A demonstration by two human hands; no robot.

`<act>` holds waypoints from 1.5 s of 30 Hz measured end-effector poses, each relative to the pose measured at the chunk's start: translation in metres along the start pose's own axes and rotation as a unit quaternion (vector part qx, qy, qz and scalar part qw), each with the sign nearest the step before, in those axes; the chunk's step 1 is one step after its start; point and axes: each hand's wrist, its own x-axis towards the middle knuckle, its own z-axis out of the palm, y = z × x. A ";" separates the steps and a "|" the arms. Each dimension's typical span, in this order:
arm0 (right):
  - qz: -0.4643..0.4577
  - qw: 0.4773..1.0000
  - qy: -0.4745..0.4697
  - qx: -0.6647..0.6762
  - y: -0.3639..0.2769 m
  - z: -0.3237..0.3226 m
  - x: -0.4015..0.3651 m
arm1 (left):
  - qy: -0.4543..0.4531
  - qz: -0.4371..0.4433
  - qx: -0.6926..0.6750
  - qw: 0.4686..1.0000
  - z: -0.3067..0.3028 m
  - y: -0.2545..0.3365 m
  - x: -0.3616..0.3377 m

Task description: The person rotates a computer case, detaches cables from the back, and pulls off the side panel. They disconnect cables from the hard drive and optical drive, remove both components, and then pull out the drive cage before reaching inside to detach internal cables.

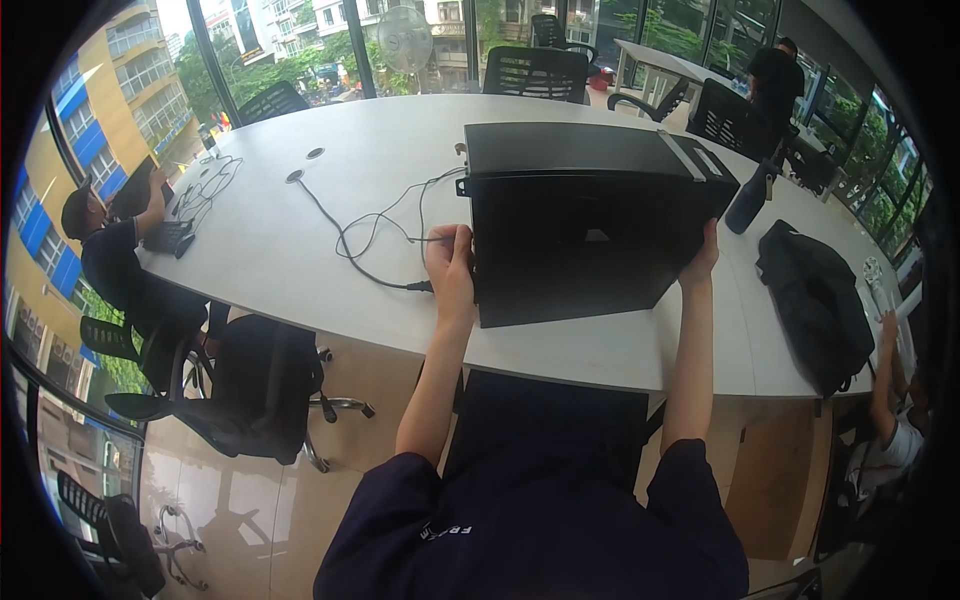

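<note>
Head view: left grip [452,262] and right grip [703,255] close on opposite side edges of the computer case [585,220] between them, near the surface's [300,280] front edge, cable [350,245] just left, bag [815,300] right.

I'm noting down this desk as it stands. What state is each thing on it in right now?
computer case: closed, standing on the table, held at both sides.
left hand: grip closed on the computer case's left edge.
right hand: pressed flat against its right side.
cable: lying loose.
backpack: lying flat.
bottle: upright.
</note>
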 end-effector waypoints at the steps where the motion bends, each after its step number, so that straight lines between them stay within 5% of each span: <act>1: -0.002 1.000 0.002 -0.001 0.000 0.000 -0.001 | -0.003 -0.002 -0.001 1.000 0.001 0.002 -0.001; 4: 0.014 0.998 0.054 -0.003 0.000 0.001 -0.003 | -0.011 -0.033 -0.022 0.999 0.000 0.005 -0.002; 45: -0.006 0.999 0.048 -0.002 0.006 -0.004 -0.002 | 0.034 0.018 0.040 0.998 -0.001 0.001 -0.004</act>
